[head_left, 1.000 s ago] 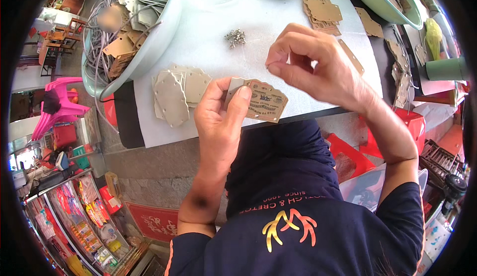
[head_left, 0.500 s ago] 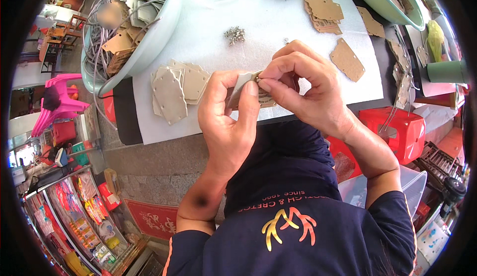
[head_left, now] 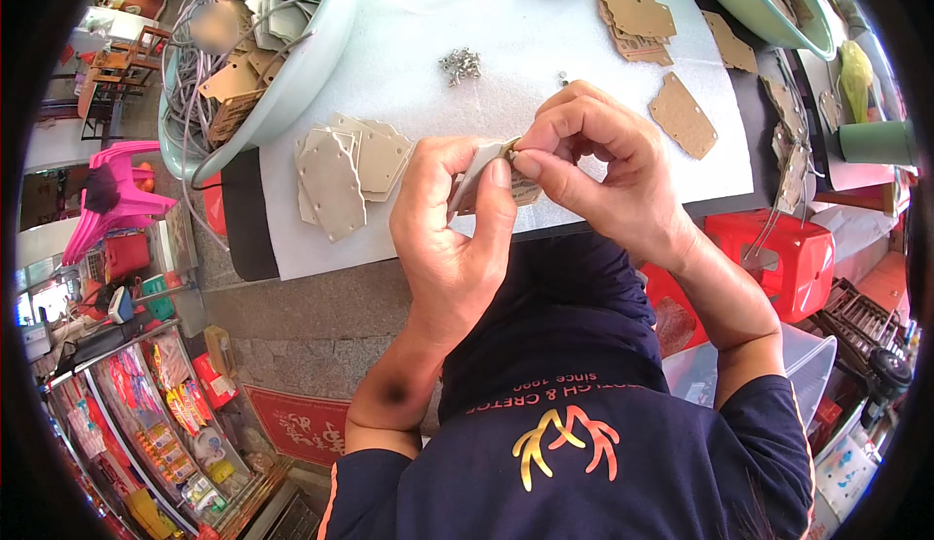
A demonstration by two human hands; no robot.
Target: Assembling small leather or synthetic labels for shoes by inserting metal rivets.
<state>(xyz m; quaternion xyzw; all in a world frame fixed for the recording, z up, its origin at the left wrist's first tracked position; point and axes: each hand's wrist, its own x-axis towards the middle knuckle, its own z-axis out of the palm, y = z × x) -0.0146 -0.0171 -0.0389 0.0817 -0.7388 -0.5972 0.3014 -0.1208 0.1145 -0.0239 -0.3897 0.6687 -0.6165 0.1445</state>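
Right hand (head_left: 608, 161) has come in to the card (head_left: 523, 194) at frame centre since the first frame. Left hand (head_left: 446, 219) grips the card, thumb on top; right fingers (head_left: 553, 129) pinched closed at its upper edge, anything between hidden. Judgement: brace card close behind that pinch.

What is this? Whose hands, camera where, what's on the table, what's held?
No machine: these are a person's bare hands, seen from the left of two head-worn fisheye cameras looking down. The left hand holds a flat grey-and-brown card-like piece; the right hand pinches at its edge, and any small part there is too small to make out. On the white sheet lie a pile of small silvery metal parts, overlapping grey card-like pieces with holes, and flat brown ones.
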